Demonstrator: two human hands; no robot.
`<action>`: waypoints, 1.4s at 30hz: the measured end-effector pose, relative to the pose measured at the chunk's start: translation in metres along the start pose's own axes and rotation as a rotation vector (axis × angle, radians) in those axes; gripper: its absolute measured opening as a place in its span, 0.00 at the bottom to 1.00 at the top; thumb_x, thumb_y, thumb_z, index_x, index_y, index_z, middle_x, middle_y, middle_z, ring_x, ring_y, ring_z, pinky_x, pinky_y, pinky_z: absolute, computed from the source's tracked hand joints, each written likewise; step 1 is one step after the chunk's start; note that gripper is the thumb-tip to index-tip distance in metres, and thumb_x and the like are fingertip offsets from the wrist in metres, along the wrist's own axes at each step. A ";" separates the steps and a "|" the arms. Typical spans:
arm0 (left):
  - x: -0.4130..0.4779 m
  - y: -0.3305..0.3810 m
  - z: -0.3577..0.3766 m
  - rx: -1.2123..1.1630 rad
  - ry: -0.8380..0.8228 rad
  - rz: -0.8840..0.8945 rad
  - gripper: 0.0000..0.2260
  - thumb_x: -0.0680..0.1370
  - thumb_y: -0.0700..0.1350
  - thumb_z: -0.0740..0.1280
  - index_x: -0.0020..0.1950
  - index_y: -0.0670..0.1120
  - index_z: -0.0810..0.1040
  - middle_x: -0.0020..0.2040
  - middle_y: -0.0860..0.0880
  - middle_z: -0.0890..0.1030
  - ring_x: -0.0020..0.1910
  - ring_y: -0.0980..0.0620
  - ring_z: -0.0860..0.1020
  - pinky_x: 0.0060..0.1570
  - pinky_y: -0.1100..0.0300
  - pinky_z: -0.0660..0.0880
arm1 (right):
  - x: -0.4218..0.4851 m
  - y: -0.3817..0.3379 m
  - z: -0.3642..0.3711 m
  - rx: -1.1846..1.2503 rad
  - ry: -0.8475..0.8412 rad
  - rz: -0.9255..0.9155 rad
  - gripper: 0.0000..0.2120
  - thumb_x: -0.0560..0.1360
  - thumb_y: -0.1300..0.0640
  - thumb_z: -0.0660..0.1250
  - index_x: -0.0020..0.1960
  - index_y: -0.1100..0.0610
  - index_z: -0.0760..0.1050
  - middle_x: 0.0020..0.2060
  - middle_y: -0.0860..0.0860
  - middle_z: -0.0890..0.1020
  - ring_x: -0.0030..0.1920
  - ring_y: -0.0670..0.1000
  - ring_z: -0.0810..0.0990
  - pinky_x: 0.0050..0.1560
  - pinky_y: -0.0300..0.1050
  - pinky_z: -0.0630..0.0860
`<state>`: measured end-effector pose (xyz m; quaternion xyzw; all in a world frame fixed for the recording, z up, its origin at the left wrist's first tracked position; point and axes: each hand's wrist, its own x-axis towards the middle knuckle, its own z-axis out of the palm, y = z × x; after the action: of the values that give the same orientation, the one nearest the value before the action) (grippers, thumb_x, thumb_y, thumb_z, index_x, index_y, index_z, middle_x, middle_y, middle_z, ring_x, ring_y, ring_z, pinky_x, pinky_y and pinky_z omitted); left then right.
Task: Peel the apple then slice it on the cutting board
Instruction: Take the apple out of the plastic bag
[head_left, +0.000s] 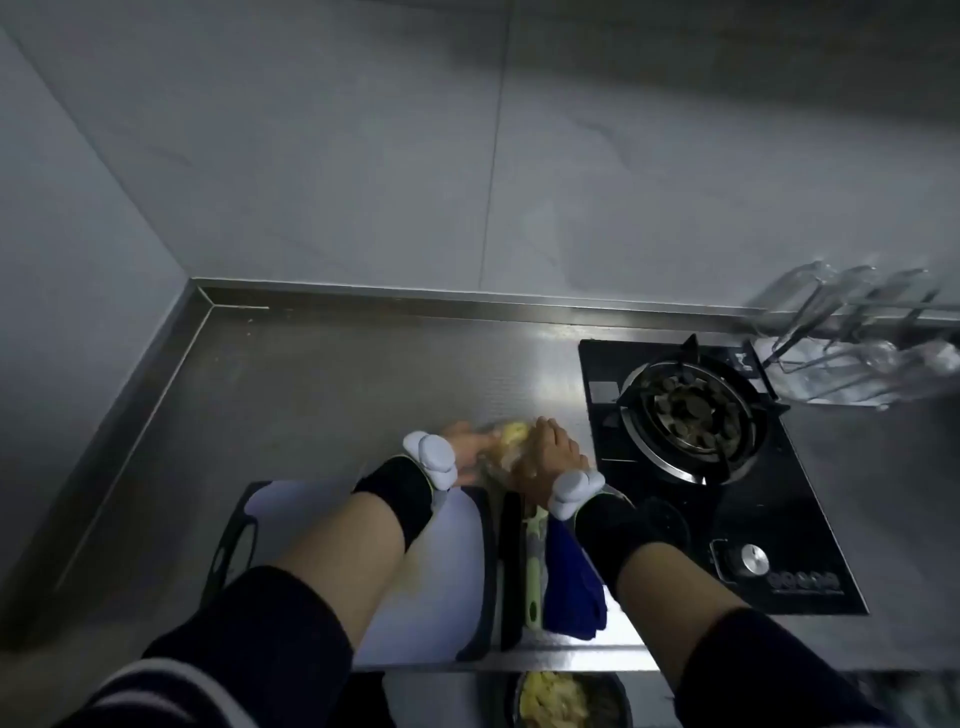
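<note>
Yellow flesh is showing in the head view, where the left hand (467, 449) and right hand (550, 460) are both curling round the apple (511, 434), just beyond the cutting board's (452, 561) far edge. Bare flesh is probably making it slippery, so it risks squirting onto the counter (337, 374) beyond the board.

Bare left hand (467, 448) and right hand (551, 458) emerge from black wristbands (402, 493) piped in yellow-green, each carrying a pale grey, lumpy pod (432, 457). Dark navy sleeves (260, 639) cover the upper forearms; the left cuff shows a white stripe (171, 670).
</note>
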<state>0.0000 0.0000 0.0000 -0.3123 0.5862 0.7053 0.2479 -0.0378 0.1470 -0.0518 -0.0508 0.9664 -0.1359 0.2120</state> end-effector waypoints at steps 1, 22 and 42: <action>0.005 0.000 0.003 0.025 -0.001 -0.014 0.08 0.81 0.42 0.64 0.42 0.47 0.70 0.39 0.49 0.74 0.36 0.55 0.73 0.33 0.64 0.73 | 0.003 -0.001 0.003 0.008 0.032 0.007 0.44 0.71 0.43 0.70 0.78 0.53 0.49 0.77 0.52 0.55 0.75 0.54 0.57 0.73 0.51 0.58; 0.030 -0.009 0.009 -0.094 -0.022 -0.055 0.25 0.72 0.51 0.75 0.65 0.48 0.71 0.55 0.43 0.81 0.51 0.43 0.81 0.50 0.44 0.80 | 0.005 -0.011 -0.016 0.300 0.066 -0.208 0.42 0.61 0.46 0.77 0.69 0.56 0.63 0.61 0.52 0.71 0.59 0.51 0.75 0.60 0.45 0.73; -0.131 -0.140 0.134 -0.557 0.162 0.271 0.26 0.72 0.52 0.74 0.66 0.49 0.68 0.62 0.42 0.77 0.53 0.44 0.81 0.43 0.52 0.81 | -0.173 0.102 -0.070 0.083 0.024 -0.771 0.06 0.77 0.62 0.62 0.50 0.58 0.64 0.42 0.57 0.79 0.40 0.58 0.79 0.42 0.55 0.78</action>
<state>0.1699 0.1600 0.0173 -0.3423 0.4246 0.8381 0.0091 0.0847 0.2890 0.0491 -0.4002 0.8726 -0.2450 0.1359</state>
